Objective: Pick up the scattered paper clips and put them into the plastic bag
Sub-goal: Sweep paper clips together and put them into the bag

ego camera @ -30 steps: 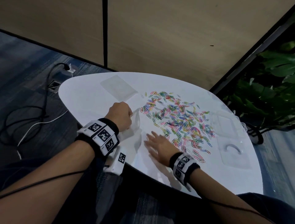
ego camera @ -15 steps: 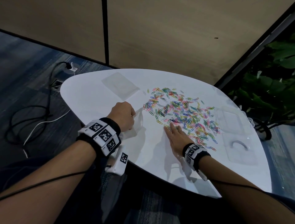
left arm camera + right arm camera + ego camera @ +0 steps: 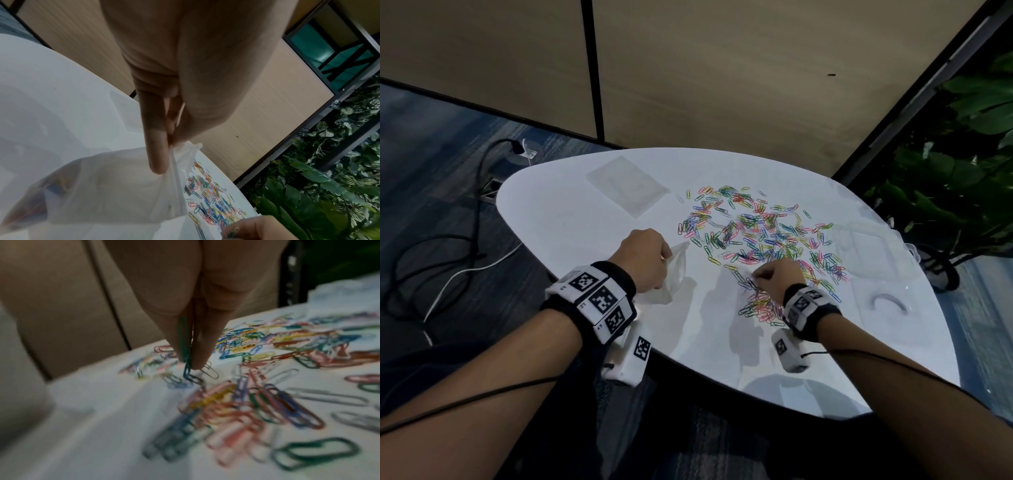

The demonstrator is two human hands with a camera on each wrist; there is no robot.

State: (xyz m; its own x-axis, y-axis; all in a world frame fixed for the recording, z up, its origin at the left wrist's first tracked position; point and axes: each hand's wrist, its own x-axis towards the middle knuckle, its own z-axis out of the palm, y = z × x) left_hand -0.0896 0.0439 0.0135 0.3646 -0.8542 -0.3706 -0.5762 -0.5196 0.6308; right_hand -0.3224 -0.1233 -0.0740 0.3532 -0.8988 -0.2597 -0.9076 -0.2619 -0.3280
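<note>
Several coloured paper clips point(image 3: 760, 233) lie spread over the white table point(image 3: 571, 219), with a tighter bunch point(image 3: 760, 308) under my right wrist. My left hand point(image 3: 643, 257) pinches the rim of a clear plastic bag point(image 3: 674, 274) and holds it up at the table's left; the left wrist view shows the bag point(image 3: 115, 183) with a few clips in it. My right hand point(image 3: 774, 277) is at the near edge of the clips, its fingertips point(image 3: 203, 356) pinching green paper clips point(image 3: 185, 344) just above the table.
A flat clear bag point(image 3: 626, 185) lies at the table's far left. Clear plastic box parts point(image 3: 887, 301) lie at the right. Cables point(image 3: 448, 246) run over the floor on the left, and a plant point(image 3: 962, 171) stands beyond the right edge. A tan partition wall is behind.
My right hand went from flat on the table to forward into the clips, then pulled back and closed its fingertips on clips, leaving a bunch dragged near. The left hand kept holding the bag.
</note>
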